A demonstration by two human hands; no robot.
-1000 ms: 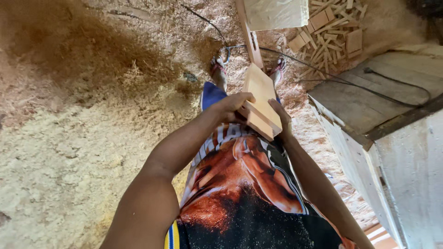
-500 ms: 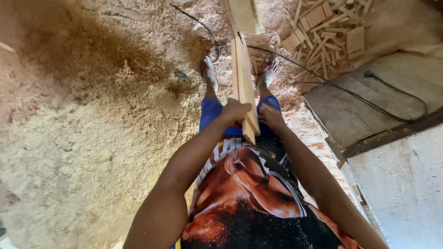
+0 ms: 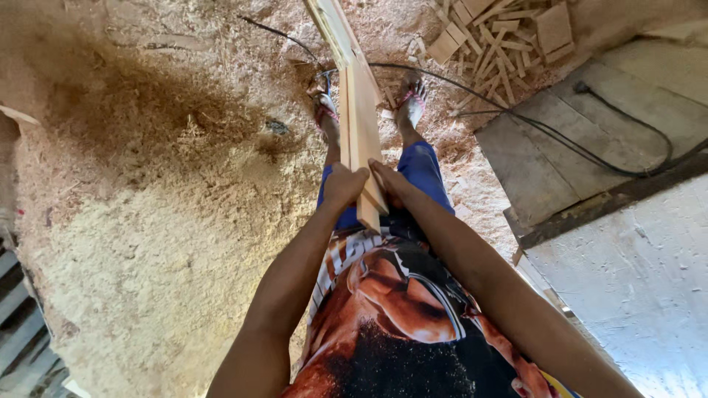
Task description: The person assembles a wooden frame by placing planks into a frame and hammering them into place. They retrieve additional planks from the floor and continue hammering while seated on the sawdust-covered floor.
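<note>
1. left hand (image 3: 344, 186): closed around the near end of the long pale wooden boards (image 3: 360, 140), fingers wrapped over their left edge.
2. long pale wooden boards: a small stack held on edge in front of the body, running away from the person between the two feet; the far end appears to meet another pale plank (image 3: 333, 29) lying on the ground, though contact cannot be confirmed.
3. right hand (image 3: 391, 183): pressed flat against the right face of the boards, fingers extended, clamping the stack against the left hand.
4. progress, as a judgement: the stack is gathered, aligned and gripped by both hands; it is not yet set down or released.
5. surroundings: a thick bed of tan sawdust (image 3: 147, 221) to the left, a heap of short wooden offcuts (image 3: 501, 37) beyond the right foot, and a black cable (image 3: 560, 140) crossing a grey wooden platform (image 3: 560, 162) at right.
</note>
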